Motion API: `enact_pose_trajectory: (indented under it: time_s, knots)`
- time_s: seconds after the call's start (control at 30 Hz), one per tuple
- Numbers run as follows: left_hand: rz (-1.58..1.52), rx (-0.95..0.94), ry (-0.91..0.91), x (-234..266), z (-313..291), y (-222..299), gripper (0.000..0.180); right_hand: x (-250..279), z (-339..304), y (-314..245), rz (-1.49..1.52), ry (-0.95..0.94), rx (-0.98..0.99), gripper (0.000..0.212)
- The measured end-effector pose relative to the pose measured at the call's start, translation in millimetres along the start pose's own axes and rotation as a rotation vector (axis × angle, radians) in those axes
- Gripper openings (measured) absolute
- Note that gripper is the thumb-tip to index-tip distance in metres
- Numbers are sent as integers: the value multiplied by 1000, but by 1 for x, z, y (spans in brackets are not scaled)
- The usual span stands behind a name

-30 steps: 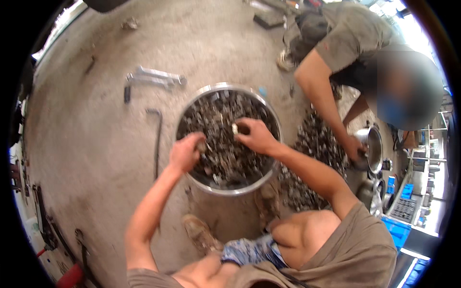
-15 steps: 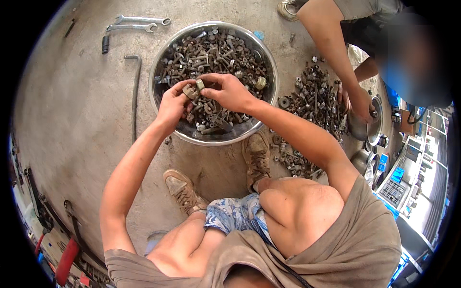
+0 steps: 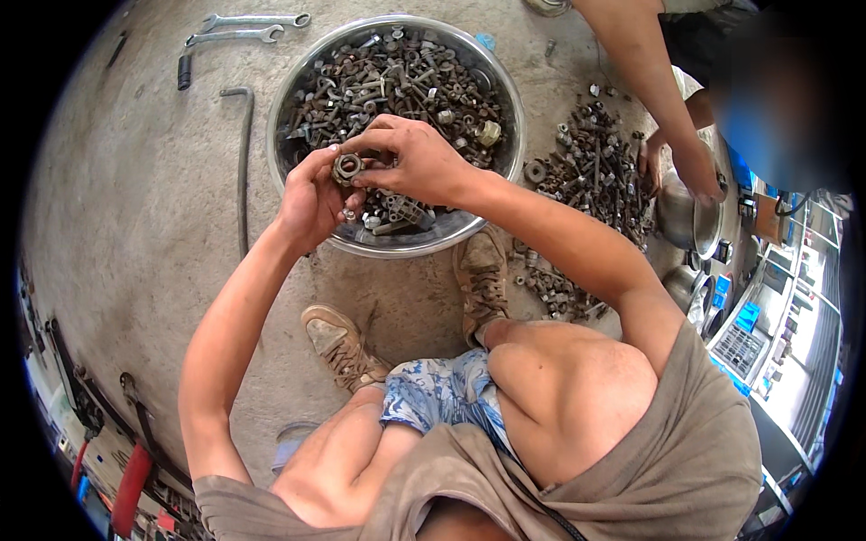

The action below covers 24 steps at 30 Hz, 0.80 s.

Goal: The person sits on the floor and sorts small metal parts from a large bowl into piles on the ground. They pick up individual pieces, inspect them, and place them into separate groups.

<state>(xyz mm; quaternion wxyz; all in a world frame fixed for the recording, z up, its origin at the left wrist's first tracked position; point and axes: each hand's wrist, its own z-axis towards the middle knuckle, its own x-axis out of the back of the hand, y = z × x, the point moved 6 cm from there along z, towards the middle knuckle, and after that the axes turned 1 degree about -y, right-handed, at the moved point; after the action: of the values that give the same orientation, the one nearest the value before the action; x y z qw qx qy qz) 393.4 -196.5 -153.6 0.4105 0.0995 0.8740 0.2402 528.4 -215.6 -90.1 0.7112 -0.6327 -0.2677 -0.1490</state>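
Note:
A large rusty nut (image 3: pixel 346 169) with a round hole is pinched between my two hands over the near left part of a steel basin (image 3: pixel 517 153). My left hand (image 3: pixel 308 203) grips the nut's left side with thumb and forefinger; its lower fingers curl beside a small shiny piece of hardware (image 3: pixel 351 215) that I cannot make out. From the right, my right hand (image 3: pixel 415 162) closes its fingertips on the nut's other side. Beneath both hands, a heap of bolts and nuts (image 3: pixel 397 90) fills the basin, some of it hidden by my hands.
Two wrenches (image 3: pixel 236 36), a black socket (image 3: pixel 184 72) and a bent metal bar (image 3: pixel 244 171) lie on the concrete floor at left. Right of the basin spreads a pile of bolts (image 3: pixel 591 171). A co-worker's hand (image 3: pixel 696 171) is by a metal bowl (image 3: pixel 677 216).
The nut has turned so its hole faces up, and the pale nut my right fingers held is no longer visible between them. The basin sits slightly higher in view.

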Motion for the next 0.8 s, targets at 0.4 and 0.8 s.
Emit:
enact_pose_trajectory:
  time_s: [0.4, 0.8]
  knots:
    - [-31, -110, 56, -12, -9, 12, 57, 8, -3, -9, 40, 67, 17, 36]
    - [106, -153, 51, -17, -1, 9, 48, 11, -7, -12, 55, 83, -19, 37]
